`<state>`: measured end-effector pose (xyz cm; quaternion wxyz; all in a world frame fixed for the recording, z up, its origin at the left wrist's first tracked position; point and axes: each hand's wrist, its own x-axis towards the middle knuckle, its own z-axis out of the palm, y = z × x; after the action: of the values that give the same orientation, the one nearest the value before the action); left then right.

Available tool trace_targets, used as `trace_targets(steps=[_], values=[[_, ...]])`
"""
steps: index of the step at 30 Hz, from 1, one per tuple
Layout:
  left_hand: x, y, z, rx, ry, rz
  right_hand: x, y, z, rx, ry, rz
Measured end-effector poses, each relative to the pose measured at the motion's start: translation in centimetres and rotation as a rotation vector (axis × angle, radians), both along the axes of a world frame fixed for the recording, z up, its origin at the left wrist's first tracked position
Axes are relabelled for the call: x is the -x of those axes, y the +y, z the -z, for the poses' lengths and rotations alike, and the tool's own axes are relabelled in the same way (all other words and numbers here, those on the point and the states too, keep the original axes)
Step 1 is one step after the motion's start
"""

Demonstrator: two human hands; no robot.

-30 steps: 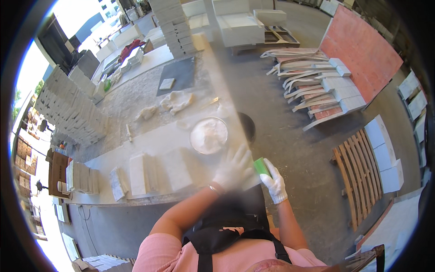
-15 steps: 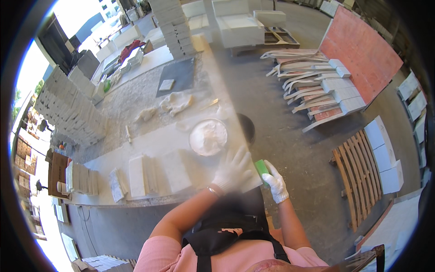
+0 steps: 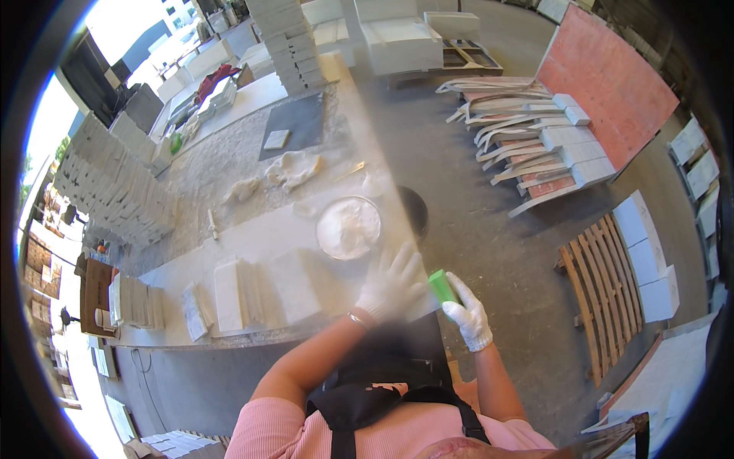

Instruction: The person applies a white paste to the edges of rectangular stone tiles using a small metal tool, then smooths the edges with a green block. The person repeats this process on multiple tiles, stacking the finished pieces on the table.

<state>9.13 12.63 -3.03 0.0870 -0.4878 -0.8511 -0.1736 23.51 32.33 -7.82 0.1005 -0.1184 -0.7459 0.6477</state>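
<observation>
My left hand [image 3: 392, 284], in a white knit glove, is stretched out with its fingers spread over the near right corner of the dusty worktable [image 3: 214, 260]. A pale haze blurs what lies under it. My right hand [image 3: 469, 314], gloved too, grips a bright green block [image 3: 441, 286] just off the table's right edge. Beyond my left hand stands a round bowl [image 3: 348, 227] heaped with white powder. To its left are a blurred pale slab [image 3: 294, 287], a row of upright white tiles [image 3: 232, 294] and a marbled tile [image 3: 196, 312].
Tall tile stacks [image 3: 115, 183] rise at the table's far left, with another stack [image 3: 284, 46] at the back. Crumpled white cloth [image 3: 294, 170] lies mid-table. A dark bucket [image 3: 414, 210] stands beyond the right edge. Across the floor are a wooden pallet [image 3: 604, 294] and a red board [image 3: 608, 84].
The view has shifted slightly. My left hand stays spread near the table corner, and my right hand keeps hold of the green block, its angle a little changed.
</observation>
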Motion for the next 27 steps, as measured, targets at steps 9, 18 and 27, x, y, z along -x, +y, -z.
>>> trace_targets(steps=[9, 18, 27], values=[[-0.2, -0.4, -0.8, 0.188, 0.106, -0.031, 0.2, -0.1, -1.1, 0.282, -0.127, 0.11], [0.0, -0.1, -0.7, 0.203, 0.097, -0.027, -0.2, 0.2, -0.4, 0.236, -0.156, 0.037], [0.0, -0.2, -0.7, 0.176, 0.053, -0.018, 1.3, -0.2, -2.0, 0.14, -0.098, -0.029]])
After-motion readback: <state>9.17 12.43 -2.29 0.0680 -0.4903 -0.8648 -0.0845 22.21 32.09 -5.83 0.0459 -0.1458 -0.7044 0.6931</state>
